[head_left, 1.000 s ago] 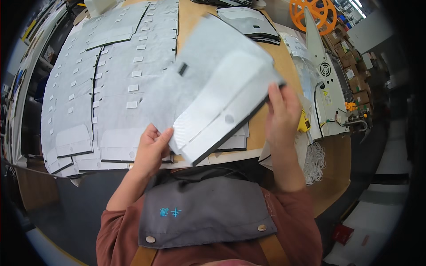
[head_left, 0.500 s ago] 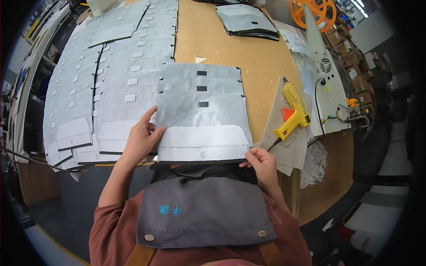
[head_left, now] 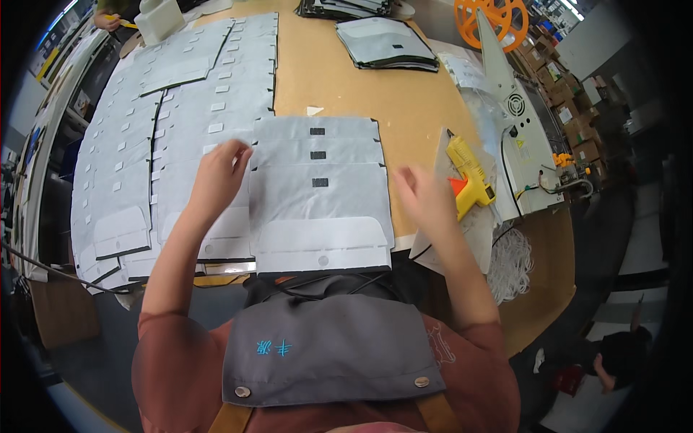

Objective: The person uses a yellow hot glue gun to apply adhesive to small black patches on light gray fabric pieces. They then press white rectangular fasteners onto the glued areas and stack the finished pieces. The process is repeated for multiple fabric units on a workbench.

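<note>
Directly before me lies an overlapping stack of grey fabric pouches (head_left: 317, 206), each showing a small black patch. The front one has a white flap and a dark lower edge. My left hand (head_left: 222, 177) hovers by the stack's left side, its fingers curled together and nothing visible in them. On the other side, my right hand (head_left: 427, 198) is raised between the stack and a yellow glue gun (head_left: 473, 180). Motion smears its fingers, and I see no object in it. Neither hand grips the pouches.
Rows of grey pouches with white patches (head_left: 119, 173) cover the table's left. Another pile of pouches (head_left: 390, 45) lies at the back. A pale machine (head_left: 523, 144) and an orange reel (head_left: 491, 23) stand right, above a box of white cord (head_left: 511, 267). Another person's hand (head_left: 108, 22) shows far left.
Both hands have let go of the front pouch's edges and risen away from me. The left is now by the stack's upper left, the right near the glue gun. The view has shifted slightly.
</note>
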Available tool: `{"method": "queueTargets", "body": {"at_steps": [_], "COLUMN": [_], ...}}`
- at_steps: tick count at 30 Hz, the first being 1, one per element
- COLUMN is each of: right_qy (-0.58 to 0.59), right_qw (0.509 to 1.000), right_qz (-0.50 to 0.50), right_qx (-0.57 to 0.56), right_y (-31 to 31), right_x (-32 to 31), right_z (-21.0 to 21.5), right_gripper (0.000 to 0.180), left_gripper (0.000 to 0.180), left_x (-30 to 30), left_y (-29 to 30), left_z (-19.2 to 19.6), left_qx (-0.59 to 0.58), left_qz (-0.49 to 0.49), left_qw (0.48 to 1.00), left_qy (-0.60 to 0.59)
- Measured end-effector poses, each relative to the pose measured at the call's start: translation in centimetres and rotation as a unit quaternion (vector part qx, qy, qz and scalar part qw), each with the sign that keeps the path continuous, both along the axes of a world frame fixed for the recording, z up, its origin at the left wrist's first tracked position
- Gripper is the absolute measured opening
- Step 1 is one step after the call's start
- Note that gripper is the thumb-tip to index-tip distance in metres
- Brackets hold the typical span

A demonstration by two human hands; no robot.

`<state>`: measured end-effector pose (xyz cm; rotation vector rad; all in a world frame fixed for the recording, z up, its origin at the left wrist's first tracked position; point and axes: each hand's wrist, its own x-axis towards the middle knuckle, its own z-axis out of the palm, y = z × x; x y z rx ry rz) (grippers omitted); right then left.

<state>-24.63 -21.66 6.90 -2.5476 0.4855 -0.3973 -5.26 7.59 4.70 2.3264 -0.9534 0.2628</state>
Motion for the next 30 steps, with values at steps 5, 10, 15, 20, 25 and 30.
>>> {"method": "queueTargets", "body": {"at_steps": [5,10,15,20,25,30], "right_qy": [0.042,0.186,0.167,0.071,0.062,-0.020], "right_qw": [0.997,0.982,0.984,0.995,0.993,0.971], "right_qz": [0.014,0.005,0.070,0.066,0.052,0.210], "right_qx": [-0.061,-0.029,-0.002,0.024,0.086,0.115], "right_y": [-5.9,-6.2,-7.7,-7.1,-4.6,-3.5], "right_x": [11.7,16.1,16.9,15.9,12.5,10.5], "right_z": [-3.9,-4.9,-5.0,-6.0,-5.4,-6.3], "right_gripper": [0.040,0.050,0.035,0.028,0.061,0.090], "left_gripper": [0.027,0.048,0.050,0.040,0.051,0.054], "left_x": [8.1,10.3,11.0,8.7,6.4,6.5], "left_y": [-5.3,-6.3,-6.1,-4.7,-2.8,-0.6], "left_z": [-2.4,-2.5,-1.1,-0.8,0.7,-3.1], "left_qx": [0.050,0.143,0.124,-0.071,-0.004,0.009], "left_qz": [0.042,0.022,-0.002,-0.056,0.029,0.006], "left_qw": [0.998,0.975,0.944,0.946,0.918,0.975], "left_qy": [0.003,0.171,0.305,0.311,0.396,0.220]}}
